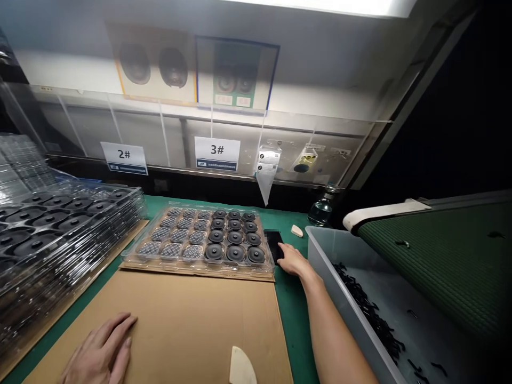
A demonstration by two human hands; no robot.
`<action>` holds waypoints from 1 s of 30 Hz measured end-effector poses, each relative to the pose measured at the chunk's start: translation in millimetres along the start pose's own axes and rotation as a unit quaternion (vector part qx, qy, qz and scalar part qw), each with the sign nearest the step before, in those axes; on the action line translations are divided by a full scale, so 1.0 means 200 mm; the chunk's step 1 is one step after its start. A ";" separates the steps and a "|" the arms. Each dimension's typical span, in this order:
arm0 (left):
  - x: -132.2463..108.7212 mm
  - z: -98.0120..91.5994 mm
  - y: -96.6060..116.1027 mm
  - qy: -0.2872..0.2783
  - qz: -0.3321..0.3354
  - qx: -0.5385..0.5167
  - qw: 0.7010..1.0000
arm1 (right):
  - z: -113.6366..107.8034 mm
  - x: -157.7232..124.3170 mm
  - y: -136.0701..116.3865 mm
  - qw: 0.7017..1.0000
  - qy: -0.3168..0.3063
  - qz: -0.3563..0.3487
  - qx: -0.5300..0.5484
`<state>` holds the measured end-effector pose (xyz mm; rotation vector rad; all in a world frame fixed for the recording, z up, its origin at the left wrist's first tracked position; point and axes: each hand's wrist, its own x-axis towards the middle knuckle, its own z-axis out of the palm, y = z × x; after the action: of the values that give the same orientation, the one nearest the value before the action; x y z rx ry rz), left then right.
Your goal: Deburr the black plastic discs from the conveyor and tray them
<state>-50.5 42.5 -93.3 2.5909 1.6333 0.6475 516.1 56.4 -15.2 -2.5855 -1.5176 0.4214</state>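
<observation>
My left hand (102,349) lies on the brown cardboard sheet (192,312), fingers stretched out and nothing held. At the right of a clear plastic tray (132,255), my right hand (293,260) reaches to a black phone (273,245) lying flat on the green table. Its fingertips touch the phone's right edge, with the fingers somewhat apart. The tray's right half holds round black speaker parts (236,237); its left half shows pockets with a crosshatch pattern. A pale, curved flat piece (241,367) lies on the cardboard near the bottom edge.
Stacked clear trays of black speaker parts (52,218) stand on the left. On the right, a translucent bin (320,256) holds small black bent pieces (368,309), beside a green conveyor belt (440,250). A glass jar (320,210) and small white block (296,231) sit behind.
</observation>
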 end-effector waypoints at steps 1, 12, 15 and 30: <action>-0.01 0.00 0.01 -0.002 -0.003 0.005 1.000 | 0.00 0.00 0.00 1.000 -0.004 -0.008 -0.005; 0.01 -0.08 0.15 0.018 -0.024 0.000 1.000 | 0.12 0.06 0.02 0.996 0.076 -0.001 -0.041; 0.01 -0.10 0.17 0.007 -0.039 -0.011 0.999 | 0.17 0.07 0.04 0.993 0.115 -0.001 -0.038; 0.05 -0.22 0.31 0.029 -0.075 -0.105 0.991 | 0.13 -0.43 -0.10 0.941 0.329 -0.062 0.038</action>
<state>-10.0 13.4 -36.0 2.2996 1.6563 0.8421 453.2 -9.3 -20.6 -2.2087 -1.3541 -0.3645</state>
